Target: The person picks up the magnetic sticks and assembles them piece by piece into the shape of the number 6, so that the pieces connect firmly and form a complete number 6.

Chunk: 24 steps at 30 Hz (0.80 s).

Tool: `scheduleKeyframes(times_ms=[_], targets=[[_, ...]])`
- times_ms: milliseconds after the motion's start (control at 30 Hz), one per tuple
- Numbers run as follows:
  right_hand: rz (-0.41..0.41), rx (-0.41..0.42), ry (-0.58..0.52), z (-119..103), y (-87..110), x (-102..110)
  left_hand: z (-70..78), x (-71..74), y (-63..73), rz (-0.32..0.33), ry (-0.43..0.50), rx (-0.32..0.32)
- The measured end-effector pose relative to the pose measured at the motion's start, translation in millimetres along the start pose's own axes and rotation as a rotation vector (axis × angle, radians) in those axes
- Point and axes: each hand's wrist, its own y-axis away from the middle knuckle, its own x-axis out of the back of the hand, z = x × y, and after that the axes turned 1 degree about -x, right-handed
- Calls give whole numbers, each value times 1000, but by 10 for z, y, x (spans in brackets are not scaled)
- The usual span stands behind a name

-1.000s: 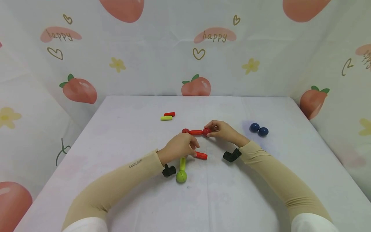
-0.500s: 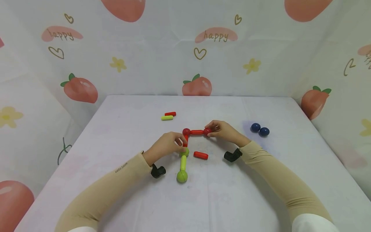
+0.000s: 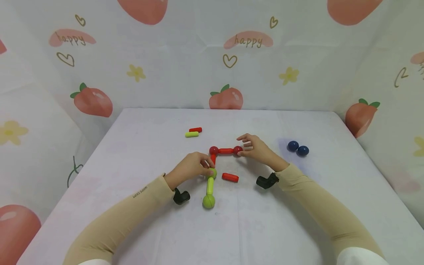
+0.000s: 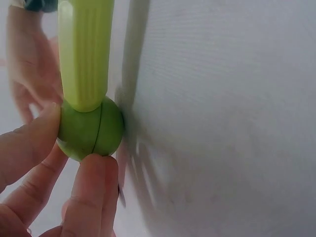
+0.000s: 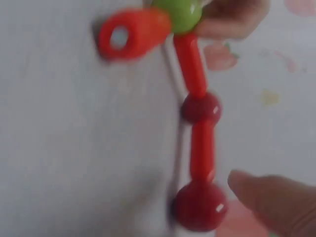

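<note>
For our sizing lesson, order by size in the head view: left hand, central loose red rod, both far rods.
Left hand
Central loose red rod
Far red rod and far yellow rod: look alike

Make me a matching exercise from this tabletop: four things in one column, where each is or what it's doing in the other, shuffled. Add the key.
Column one
1. Left hand
2. Right hand
3. Dark blue balls
4. Loose yellow-green stick

Column two
A. Side by side on the right part of the table
B. Pinching a green ball
C. Beside a red stick, toward the table's far edge
D. Close by a red end ball, fingers spread, not gripping it

Pairs: 1-B, 2-D, 3-A, 4-C
</note>
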Motion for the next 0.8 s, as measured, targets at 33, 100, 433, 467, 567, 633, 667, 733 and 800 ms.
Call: scheduleKeyframes(times_ms=[33, 100, 433, 467, 567, 633, 667, 733, 800], targets=[[19, 5, -6, -38, 33, -5, 1, -2, -5, 1, -1, 0], [49, 11, -6, -127, 107, -28, 2, -7, -13, 2, -3, 0], [-45, 86, 25, -344, 431, -291, 1, -9, -19, 1, 0, -7], [-66, 82, 27, -345, 447, -318, 4, -7, -18, -1, 2, -7], [-118, 83, 47, -324, 480, -390, 10, -4, -10, -1, 9, -5], [-140, 84, 65, -308, 499, -427, 9, -4, -7, 0, 17, -4], [-145, 88, 76, -303, 509, -441, 8, -4, -6, 1, 20, -4], [-151, 101, 109, -288, 522, -466, 2, -5, -5, 3, 23, -9], [-148, 118, 140, -277, 530, -482, -8, -7, -10, 6, 25, -15]])
